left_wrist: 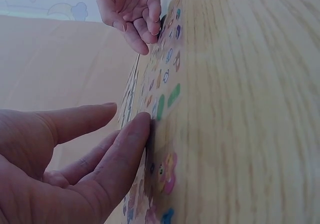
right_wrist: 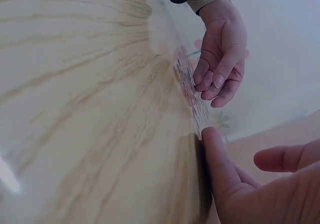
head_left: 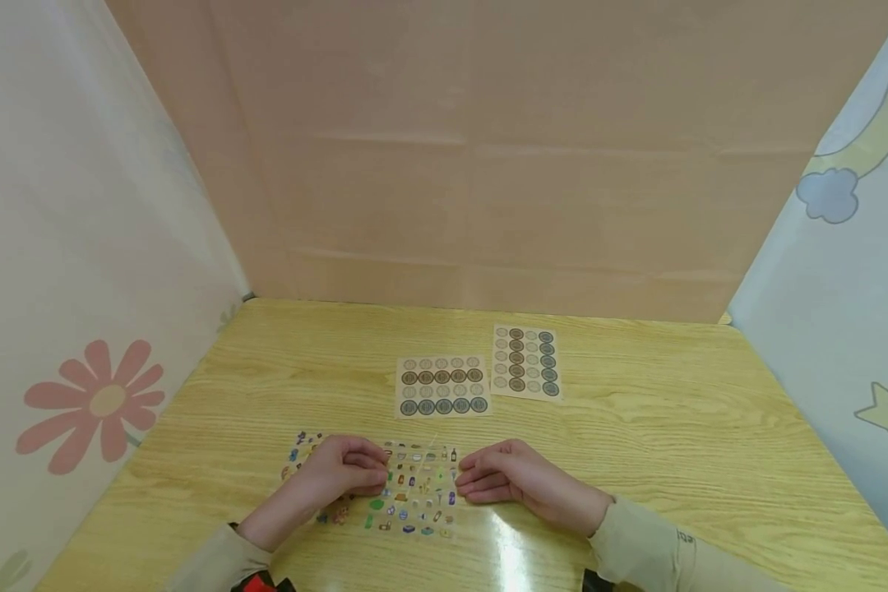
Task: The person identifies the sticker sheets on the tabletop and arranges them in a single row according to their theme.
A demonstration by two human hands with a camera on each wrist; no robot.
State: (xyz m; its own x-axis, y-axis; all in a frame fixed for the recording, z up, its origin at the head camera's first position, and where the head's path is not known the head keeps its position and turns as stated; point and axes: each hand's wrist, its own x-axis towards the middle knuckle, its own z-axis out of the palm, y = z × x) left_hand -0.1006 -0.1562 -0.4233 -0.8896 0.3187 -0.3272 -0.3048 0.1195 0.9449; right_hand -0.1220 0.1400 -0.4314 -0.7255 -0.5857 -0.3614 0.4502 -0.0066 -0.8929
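A clear sticker sheet (head_left: 418, 503) with many small coloured pictures lies flat on the wooden table between my hands. My left hand (head_left: 349, 470) rests its fingertips at that sheet's left side; in the left wrist view its thumb stands apart from the extended fingers (left_wrist: 132, 141). Partly hidden under my left hand and wrist is another clear sheet (head_left: 302, 450) with coloured stickers. Beside the right edge of the first sheet lies my right hand (head_left: 521, 478). The right wrist view shows its fingertips low at the sheet's edge, thumb (right_wrist: 280, 158) raised away.
Behind the hands lie two pale sheets of round stickers, one wide (head_left: 444, 385) and one upright (head_left: 526, 362). A tan backdrop (head_left: 474, 205) closes off the table's far edge. Patterned white cloths hang at left (head_left: 81, 247) and right (head_left: 844, 288).
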